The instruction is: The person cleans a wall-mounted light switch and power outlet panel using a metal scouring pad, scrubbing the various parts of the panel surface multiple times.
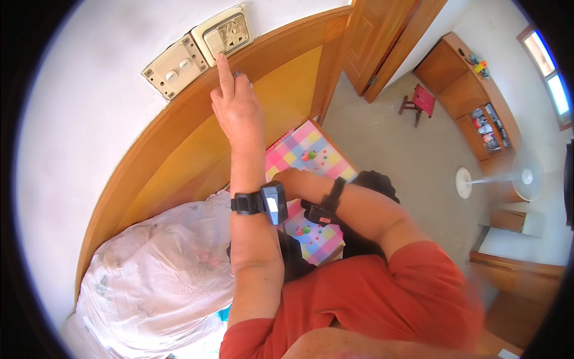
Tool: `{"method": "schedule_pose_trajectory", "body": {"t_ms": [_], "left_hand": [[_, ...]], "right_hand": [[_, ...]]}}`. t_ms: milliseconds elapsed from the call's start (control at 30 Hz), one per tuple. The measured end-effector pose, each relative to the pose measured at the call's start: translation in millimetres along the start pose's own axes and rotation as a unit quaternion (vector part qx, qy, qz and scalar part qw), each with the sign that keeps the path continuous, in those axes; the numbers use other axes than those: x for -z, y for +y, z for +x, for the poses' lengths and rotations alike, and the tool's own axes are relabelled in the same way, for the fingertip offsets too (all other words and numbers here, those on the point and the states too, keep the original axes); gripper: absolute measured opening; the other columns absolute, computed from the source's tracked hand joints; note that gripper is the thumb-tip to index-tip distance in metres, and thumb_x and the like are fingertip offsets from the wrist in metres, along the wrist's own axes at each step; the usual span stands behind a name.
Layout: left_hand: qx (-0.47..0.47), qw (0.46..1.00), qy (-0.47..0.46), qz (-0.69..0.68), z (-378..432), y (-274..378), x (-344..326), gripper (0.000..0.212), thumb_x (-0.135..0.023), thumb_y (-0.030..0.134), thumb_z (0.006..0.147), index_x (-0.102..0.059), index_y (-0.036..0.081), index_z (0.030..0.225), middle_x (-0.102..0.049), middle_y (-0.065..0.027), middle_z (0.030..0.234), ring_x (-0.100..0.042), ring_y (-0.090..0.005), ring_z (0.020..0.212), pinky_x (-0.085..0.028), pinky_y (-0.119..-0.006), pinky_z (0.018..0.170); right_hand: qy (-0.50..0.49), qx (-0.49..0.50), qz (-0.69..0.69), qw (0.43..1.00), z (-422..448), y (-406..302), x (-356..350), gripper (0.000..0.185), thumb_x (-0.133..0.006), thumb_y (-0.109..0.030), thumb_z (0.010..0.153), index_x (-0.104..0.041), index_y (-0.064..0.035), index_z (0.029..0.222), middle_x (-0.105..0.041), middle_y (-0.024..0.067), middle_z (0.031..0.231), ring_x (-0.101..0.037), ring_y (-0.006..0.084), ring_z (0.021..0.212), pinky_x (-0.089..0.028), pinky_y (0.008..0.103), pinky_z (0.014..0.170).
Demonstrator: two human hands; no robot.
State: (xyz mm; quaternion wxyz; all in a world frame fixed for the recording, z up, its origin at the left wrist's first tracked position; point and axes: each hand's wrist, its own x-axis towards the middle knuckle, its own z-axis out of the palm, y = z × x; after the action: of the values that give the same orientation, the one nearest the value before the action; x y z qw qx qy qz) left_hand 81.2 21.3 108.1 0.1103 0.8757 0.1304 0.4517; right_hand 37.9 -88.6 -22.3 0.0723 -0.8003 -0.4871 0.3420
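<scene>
My left hand (240,101) is raised to the wall, its index fingertip at the lower edge of the rocker switch on a switched wall socket (227,33). It holds nothing that shows. Beside that socket, to its left, is a switch plate (175,67) with two small rockers and no outer cover. Lower down, my right hand (291,179) is at a checked, fruit-patterned tabletop cover (309,155), mostly hidden behind my left forearm and its wrist device; its fingers do not show. Each wrist wears a black strap with a device.
A curved wooden headboard (287,85) runs below the switches. Pale patterned bedding (166,264) lies at lower left. Off to the right are a wooden door (374,40), a red folding stool (423,99), a wooden cabinet (466,96) and a standing fan (527,176).
</scene>
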Motion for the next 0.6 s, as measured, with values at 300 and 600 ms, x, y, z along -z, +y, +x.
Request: {"method": "schedule_pose_trajectory", "body": {"t_ms": [300,600], "left_hand": [[-0.026,0.997,0.050,-0.061,-7.8,0.8,21.2,0.020,-0.066,-0.002,0.079,-0.066,0.002,0.099,-0.056,-0.0166,0.127,-0.059,-0.0307,0.096,-0.050,-0.036,0.081],[-0.007,0.986,0.138,-0.092,21.9,16.2,55.3,0.022,-0.064,-0.002,0.081,-0.066,0.003,0.102,-0.064,-0.0113,0.100,-0.061,-0.0244,0.093,-0.049,-0.033,0.082]], "right_hand": [[-0.026,0.086,-0.064,0.994,-4.0,-18.2,14.0,0.032,-0.055,-0.027,0.085,-0.065,-0.0063,0.108,-0.068,0.0167,0.102,-0.065,0.0338,0.094,-0.051,0.0443,0.079],[0.061,0.118,-0.014,0.991,-33.7,-15.4,30.6,0.024,-0.060,-0.015,0.077,-0.071,-0.0038,0.095,-0.070,0.0147,0.096,-0.068,0.0307,0.090,-0.053,0.0446,0.071]]}}
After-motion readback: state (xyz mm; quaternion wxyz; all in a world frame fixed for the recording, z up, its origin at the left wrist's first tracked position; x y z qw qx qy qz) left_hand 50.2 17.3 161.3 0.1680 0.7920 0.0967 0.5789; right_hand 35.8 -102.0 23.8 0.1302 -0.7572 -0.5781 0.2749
